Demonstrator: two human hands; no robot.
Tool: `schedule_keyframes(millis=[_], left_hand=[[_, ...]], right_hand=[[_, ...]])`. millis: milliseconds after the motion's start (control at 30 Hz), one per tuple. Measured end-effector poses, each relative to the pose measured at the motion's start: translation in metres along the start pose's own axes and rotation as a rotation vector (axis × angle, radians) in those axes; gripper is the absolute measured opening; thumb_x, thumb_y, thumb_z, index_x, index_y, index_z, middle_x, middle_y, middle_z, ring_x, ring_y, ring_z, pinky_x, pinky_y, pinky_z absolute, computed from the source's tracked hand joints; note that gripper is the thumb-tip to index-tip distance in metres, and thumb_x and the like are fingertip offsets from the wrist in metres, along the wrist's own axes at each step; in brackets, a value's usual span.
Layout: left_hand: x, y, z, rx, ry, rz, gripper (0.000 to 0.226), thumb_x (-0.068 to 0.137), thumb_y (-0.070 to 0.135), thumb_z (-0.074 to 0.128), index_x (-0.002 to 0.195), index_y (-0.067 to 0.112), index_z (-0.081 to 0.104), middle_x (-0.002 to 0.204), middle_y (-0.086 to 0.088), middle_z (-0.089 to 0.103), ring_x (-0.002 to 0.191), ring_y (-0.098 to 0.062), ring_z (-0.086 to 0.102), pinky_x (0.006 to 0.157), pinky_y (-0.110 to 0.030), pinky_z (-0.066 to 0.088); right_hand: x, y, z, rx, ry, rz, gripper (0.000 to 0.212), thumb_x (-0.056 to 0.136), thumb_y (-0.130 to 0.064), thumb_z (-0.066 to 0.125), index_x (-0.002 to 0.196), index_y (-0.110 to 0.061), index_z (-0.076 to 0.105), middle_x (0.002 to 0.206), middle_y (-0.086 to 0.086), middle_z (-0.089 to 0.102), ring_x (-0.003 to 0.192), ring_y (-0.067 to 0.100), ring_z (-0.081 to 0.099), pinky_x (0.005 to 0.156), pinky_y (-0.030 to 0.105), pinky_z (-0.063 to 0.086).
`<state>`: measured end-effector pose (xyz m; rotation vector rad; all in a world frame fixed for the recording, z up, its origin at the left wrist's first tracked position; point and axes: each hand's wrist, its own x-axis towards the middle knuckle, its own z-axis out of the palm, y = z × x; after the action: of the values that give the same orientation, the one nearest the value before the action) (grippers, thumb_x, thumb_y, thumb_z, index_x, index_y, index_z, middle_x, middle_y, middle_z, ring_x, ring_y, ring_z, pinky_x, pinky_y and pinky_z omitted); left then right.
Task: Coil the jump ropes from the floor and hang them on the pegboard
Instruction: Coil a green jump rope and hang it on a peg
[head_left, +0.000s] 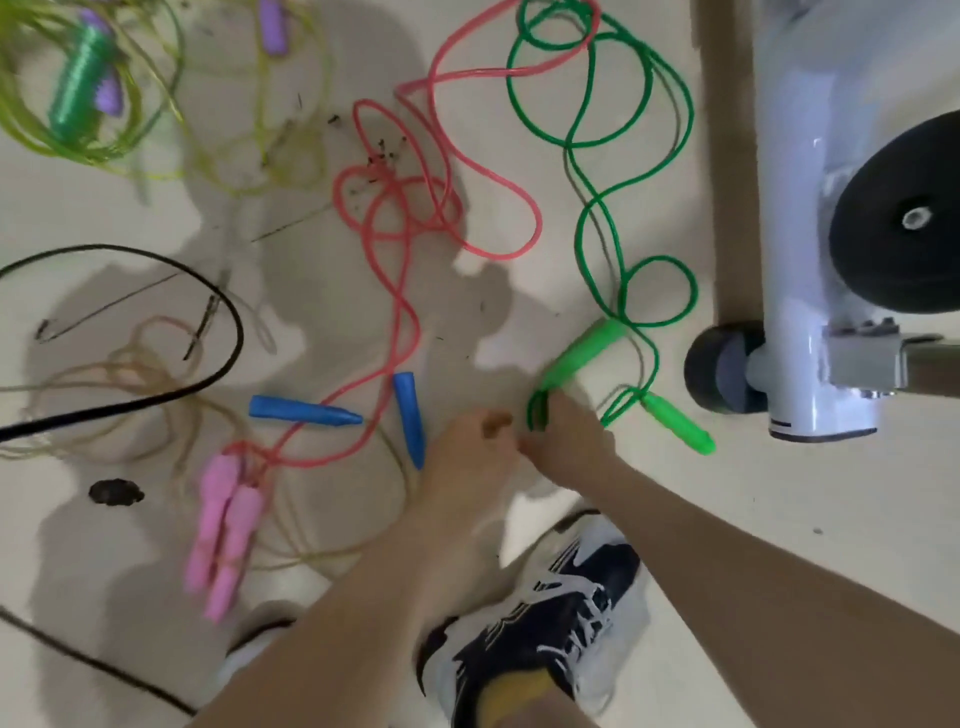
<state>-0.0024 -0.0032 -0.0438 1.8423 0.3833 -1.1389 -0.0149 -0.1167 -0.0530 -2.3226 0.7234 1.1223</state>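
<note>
Several jump ropes lie tangled on the pale floor. The green rope (587, 156) snakes from the top centre down to two green handles: one (584, 353) is gripped by my right hand (566, 441) together with a small loop of green cord, while the other handle (678, 428) lies loose to the right. My left hand (470, 452) is closed just left of the right one; whether it pinches any cord is hidden. A red rope (400, 291) with pink handles (223, 525) lies to the left, near two blue handles (408, 415).
A white exercise machine (800, 218) with a black wheel (719, 366) stands at the right. A black cord (228, 312) curves at left. A yellow-green rope bundle with green and purple handles (83, 88) is at top left. My shoe (545, 623) is below my hands.
</note>
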Motion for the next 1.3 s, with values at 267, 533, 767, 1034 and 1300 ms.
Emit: schedule_keyframes(millis=[267,533,767,1034,1300], left_hand=[[-0.100,0.071,-0.051,-0.030,-0.081,-0.147,0.031,0.088,0.030,0.059,0.061,0.015,0.058,0.058,-0.002,0.054,0.060,-0.019,0.052,0.064,-0.035,0.044],[-0.291,0.270,-0.152,-0.482,0.191,0.253,0.032,0.075,0.037,0.058,0.082,0.007,0.064,0.046,0.008,0.042,0.048,-0.017,0.037,0.051,-0.030,0.031],[-0.521,0.457,-0.298,-0.883,0.117,0.493,0.024,0.094,0.017,0.052,0.072,0.018,0.043,0.042,0.009,0.019,0.032,-0.006,0.015,0.037,-0.014,0.011],[-0.718,0.552,-0.388,-0.552,0.470,0.792,0.045,0.100,0.043,0.037,0.074,0.011,0.055,0.040,0.005,0.040,0.033,-0.013,0.038,0.043,-0.022,0.031],[-0.813,0.543,-0.434,-0.192,0.788,1.100,0.017,0.097,0.023,0.048,0.082,0.021,0.056,0.053,0.008,0.044,0.044,-0.010,0.041,0.052,-0.030,0.036]], right_hand=[[-0.154,-0.044,-0.054,0.366,-0.186,-0.180,0.005,0.078,-0.001,0.056,0.077,-0.005,0.059,0.072,0.015,0.061,0.064,0.023,0.051,0.060,0.031,0.036],[-0.315,-0.145,-0.233,0.623,-0.068,-0.388,0.035,0.062,-0.031,0.065,0.069,0.003,0.063,0.059,0.009,0.053,0.059,0.016,0.041,0.059,0.031,0.031],[-0.467,-0.236,-0.376,0.344,0.647,-0.696,0.026,0.068,-0.010,0.062,0.085,-0.025,0.075,0.080,-0.006,0.067,0.081,0.020,0.062,0.073,0.024,0.045],[-0.646,-0.298,-0.488,0.623,0.133,-0.688,0.017,0.084,0.001,0.061,0.096,-0.012,0.059,0.060,0.007,0.057,0.047,0.020,0.053,0.046,0.023,0.037],[-0.756,-0.315,-0.537,1.597,-0.907,-0.728,0.054,0.045,-0.009,0.092,0.085,-0.014,0.055,0.059,-0.002,0.032,0.038,0.007,0.036,0.028,0.015,0.032]])
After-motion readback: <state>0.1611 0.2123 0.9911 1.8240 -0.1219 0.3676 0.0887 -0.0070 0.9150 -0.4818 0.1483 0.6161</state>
